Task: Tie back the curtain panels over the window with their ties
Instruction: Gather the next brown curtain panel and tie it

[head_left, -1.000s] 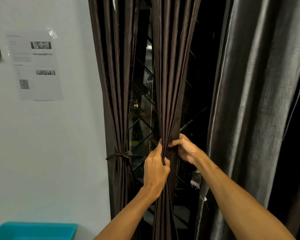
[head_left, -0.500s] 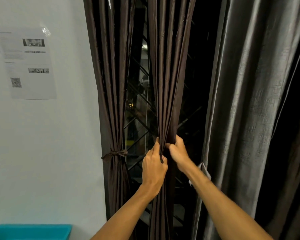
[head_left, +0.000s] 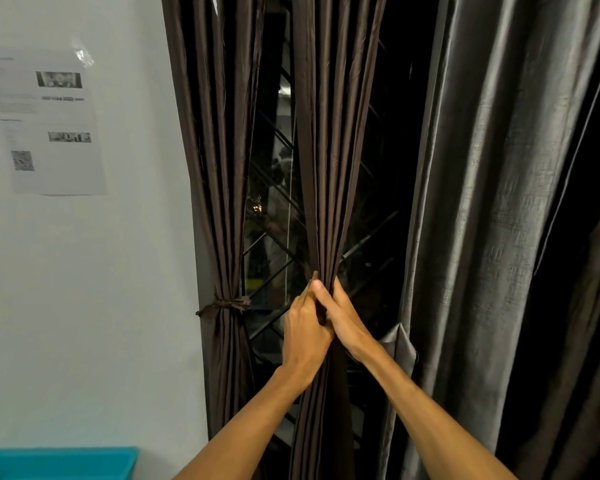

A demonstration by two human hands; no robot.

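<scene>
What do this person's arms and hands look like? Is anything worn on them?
Nothing is worn. The left hand and right hand have no gloves, and no ring, watch or bracelet shows. The left forearm and right forearm are uncovered down to the picture's lower edge, so no sleeve is in view.

A pale, plain wall fills the left side, dimly lit. A printed sheet with small pictures and a QR code is taped to it. The window is dark, crossed by a black diamond grille. A teal bin sits at the lower left.
</scene>
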